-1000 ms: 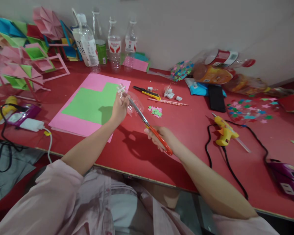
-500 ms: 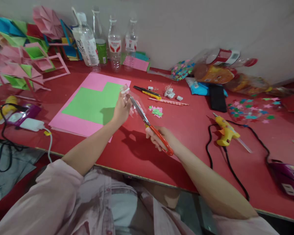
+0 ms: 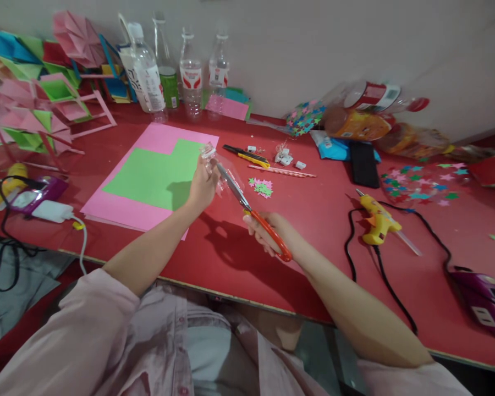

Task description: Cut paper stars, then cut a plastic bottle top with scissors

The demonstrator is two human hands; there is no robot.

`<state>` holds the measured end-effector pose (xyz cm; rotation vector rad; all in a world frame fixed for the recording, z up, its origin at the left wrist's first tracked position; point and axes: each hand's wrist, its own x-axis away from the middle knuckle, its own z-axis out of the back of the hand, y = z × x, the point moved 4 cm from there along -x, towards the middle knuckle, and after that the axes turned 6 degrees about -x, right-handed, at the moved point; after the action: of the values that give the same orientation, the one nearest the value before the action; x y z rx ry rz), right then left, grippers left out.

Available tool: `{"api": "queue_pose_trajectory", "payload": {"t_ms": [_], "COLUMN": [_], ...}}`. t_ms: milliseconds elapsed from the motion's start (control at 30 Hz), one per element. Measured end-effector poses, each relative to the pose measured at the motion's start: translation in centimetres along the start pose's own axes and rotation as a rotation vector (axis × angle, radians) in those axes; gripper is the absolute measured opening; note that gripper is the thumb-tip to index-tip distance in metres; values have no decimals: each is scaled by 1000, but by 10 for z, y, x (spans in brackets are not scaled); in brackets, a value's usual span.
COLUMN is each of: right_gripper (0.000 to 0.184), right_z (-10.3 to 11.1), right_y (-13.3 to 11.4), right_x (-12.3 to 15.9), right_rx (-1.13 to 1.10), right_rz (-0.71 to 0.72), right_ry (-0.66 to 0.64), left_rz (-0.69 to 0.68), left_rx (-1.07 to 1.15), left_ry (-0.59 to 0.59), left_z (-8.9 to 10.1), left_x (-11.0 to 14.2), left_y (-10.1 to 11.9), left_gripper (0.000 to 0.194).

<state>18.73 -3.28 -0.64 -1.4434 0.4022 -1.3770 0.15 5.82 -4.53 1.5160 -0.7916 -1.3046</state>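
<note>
My left hand (image 3: 203,184) is closed around a clear plastic bottle piece (image 3: 208,153), its ridged neck pointing up and away from me. In my right hand (image 3: 268,234) are scissors (image 3: 274,236) with red-orange handles. The scissor blades reach up to the left and meet the clear plastic beside my left fingers; how far they are parted I cannot tell. Left of the bottle piece lies green paper (image 3: 148,176) on larger pink sheets (image 3: 119,212). Just beyond the blades is a small heap of pink and green paper stars (image 3: 262,187).
A yellow-and-black utility knife (image 3: 247,156), a striped straw (image 3: 282,171) and small white pieces (image 3: 284,157) lie behind the stars. A yellow glue gun (image 3: 377,220) with a black cord rests at right, near a phone (image 3: 363,165). Plastic bottles (image 3: 190,77) stand along the wall.
The whole view has shifted very slightly. My hands, the scissors and the bottle piece keep nearly the same pose.
</note>
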Motion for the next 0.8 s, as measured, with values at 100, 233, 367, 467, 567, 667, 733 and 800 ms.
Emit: {"api": "queue_pose_trajectory", "payload": {"t_ms": [100, 233, 367, 467, 567, 667, 733, 800], "right_gripper": [39, 43, 50, 51, 49, 47, 45, 44], "right_z": [0, 0, 1, 1, 1, 1, 1, 1], "right_y": [0, 0, 1, 1, 0, -1, -2, -3], "right_x": [0, -2, -4, -3, -1, 2, 3, 3], "right_rx": [-9, -4, 28, 16, -8, -8, -5, -1], "right_rz": [-7, 52, 110, 125, 114, 87, 66, 45], "right_ry": [-12, -32, -42, -42, -42, -32, -22, -12], "left_rz": [13, 5, -39, -53, -80, -112, -131, -148], "left_rx": [5, 0, -49, -80, -76, -66, -80, -105], "left_ry": [-8, -31, -53, -56, -65, -79, -86, -88], "left_z": [0, 1, -2, -4, -5, -6, -6, -6], "left_x": [-1, -1, 1, 2, 1, 0, 0, -1], "left_y": [-1, 0, 3, 2, 0, -2, -2, -1], "left_gripper": [24, 31, 31, 31, 32, 32, 32, 32]}}
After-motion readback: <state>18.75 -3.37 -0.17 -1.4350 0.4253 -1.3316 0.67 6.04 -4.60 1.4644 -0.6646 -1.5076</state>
